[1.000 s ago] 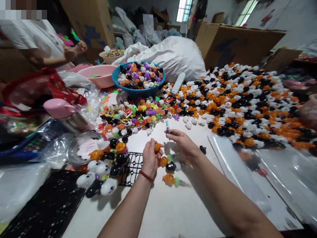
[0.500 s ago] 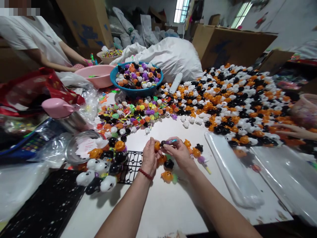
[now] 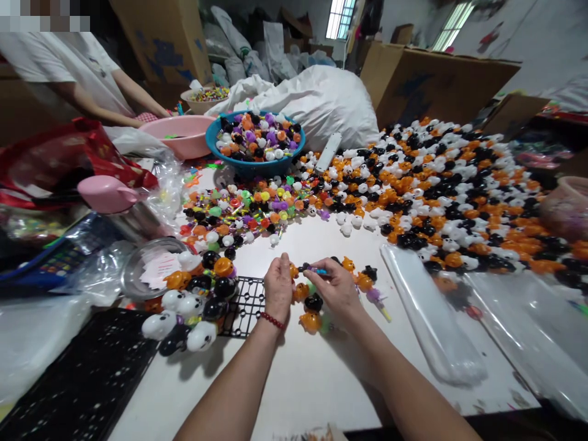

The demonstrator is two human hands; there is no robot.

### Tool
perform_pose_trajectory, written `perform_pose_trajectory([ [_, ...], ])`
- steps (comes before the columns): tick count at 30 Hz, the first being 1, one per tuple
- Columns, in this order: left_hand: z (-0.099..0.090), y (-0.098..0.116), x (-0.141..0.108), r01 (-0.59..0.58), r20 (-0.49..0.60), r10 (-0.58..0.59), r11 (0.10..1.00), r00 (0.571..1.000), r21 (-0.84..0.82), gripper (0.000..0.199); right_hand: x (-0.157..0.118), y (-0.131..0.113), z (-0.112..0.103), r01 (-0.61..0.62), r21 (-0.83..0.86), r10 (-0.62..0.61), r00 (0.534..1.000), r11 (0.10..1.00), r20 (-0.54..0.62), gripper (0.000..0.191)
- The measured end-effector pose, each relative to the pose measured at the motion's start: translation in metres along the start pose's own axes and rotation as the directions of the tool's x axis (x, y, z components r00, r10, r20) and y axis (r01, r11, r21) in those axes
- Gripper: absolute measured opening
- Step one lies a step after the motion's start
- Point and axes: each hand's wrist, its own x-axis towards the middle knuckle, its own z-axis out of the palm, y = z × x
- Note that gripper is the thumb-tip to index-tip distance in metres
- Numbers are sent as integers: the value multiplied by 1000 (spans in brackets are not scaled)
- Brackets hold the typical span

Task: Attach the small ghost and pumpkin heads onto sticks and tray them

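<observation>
Near the middle of the table, my left hand [image 3: 278, 289] is closed around a small orange toy head [image 3: 293, 271], partly covered by the fingers. My right hand [image 3: 337, 288] pinches a thin stick-like piece [image 3: 318, 271] with a black end and a blue-purple body. Its black end points at the orange head; whether the two touch I cannot tell. Just below the hands lie an orange head [image 3: 310, 322] beside a blurred green piece, and a black head [image 3: 313, 303]. Right of my right hand sit more orange and black heads [image 3: 364, 282] with a purple-and-yellow stick [image 3: 380, 301].
A cluster of toy heads [image 3: 202, 337] stands on a black grid [image 3: 248, 306] at left. Behind lie mixed small pieces [image 3: 243, 214], a blue basin [image 3: 257, 168] and a large heap of heads [image 3: 436, 184]. Clear plastic bags [image 3: 432, 318] lie right. A co-worker [image 3: 87, 73] stands far left.
My right hand has shifted slightly, and the stick piece now shows a blue part. Another person's hand at the right edge has left the view. The left co-worker's hands have moved near the pink basin.
</observation>
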Motion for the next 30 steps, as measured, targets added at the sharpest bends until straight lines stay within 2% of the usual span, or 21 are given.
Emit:
perform_pose_trajectory([
  [2,0,-2,0,-8,-4,8,1000,1000,5,55,-1,-1,-2,93,-98,-94,996,991,-6,18],
  [7,0,-3,3,-5,-10,4,1000,1000,-15,55,-3,-1,-6,236,-251,-241,971,939,11,11],
  [10,0,-3,3,-11,-11,11,1000,1000,-24,54,-4,-3,-7,277,-305,-281,959,911,31,10],
  [14,0,-4,2,-6,-9,6,1000,1000,-24,53,-6,-5,-6,292,-292,-294,955,911,40,9],
  [20,0,-5,1,11,-3,-11,1000,1000,-15,51,-8,-5,-7,274,-257,-284,959,927,1,9],
  [25,-1,-6,0,19,34,-19,1000,999,13,53,-9,-6,-6,247,-209,-246,969,946,31,11],
  [27,-1,-5,-1,9,40,-10,1000,999,20,53,-9,-5,-5,165,-132,-164,986,977,22,14],
  [30,0,-3,-2,6,46,-6,1000,999,18,55,-7,-3,-3,-31,59,30,999,998,21,22],
])
